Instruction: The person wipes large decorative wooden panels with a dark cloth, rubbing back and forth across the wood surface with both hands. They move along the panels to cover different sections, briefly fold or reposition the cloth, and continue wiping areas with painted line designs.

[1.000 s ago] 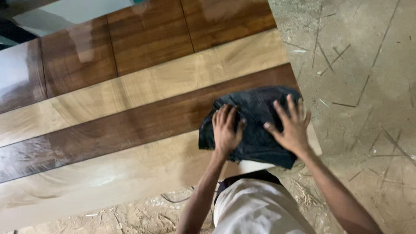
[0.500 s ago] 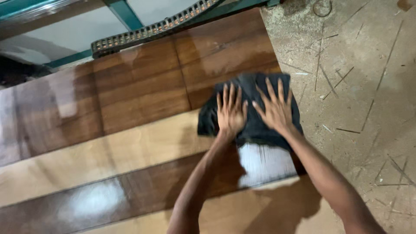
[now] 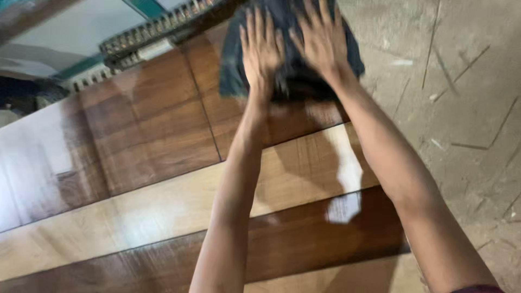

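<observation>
- Left hand (image 3: 261, 49): laid flat, palm down, on the dark cloth (image 3: 293, 81). Fingers are extended and slightly spread, pointing toward the far edge of the panel. The hand presses on the cloth; it does not close around it.
- Right hand (image 3: 321, 40): laid flat, palm down, on the same cloth, just beside the left hand. Fingers are extended and spread; the fingertips reach the top edge of the view. No part of the cloth is gripped.
- Dark cloth: a crumpled dark grey piece of fabric lying under both palms. It rests on the far right corner of the wooden surface (image 3: 146, 130), and its right edge hangs slightly past the surface onto the floor side.
- Wooden surface: a glossy panel with alternating dark brown and light tan bands running across the view. A thin seam divides the dark upper band into sections. Both forearms extend over the lower bands and cast shadows on them.
- Concrete floor (image 3: 461, 108): grey, rough, marked with scratches and small chips; it lies to the right of the panel.
- Metal chain strip (image 3: 157, 35): a ridged strip lies along the far edge of the panel, left of the cloth.
- Image sharpness: the hands and cloth are blurred, so fabric texture cannot be resolved.
</observation>
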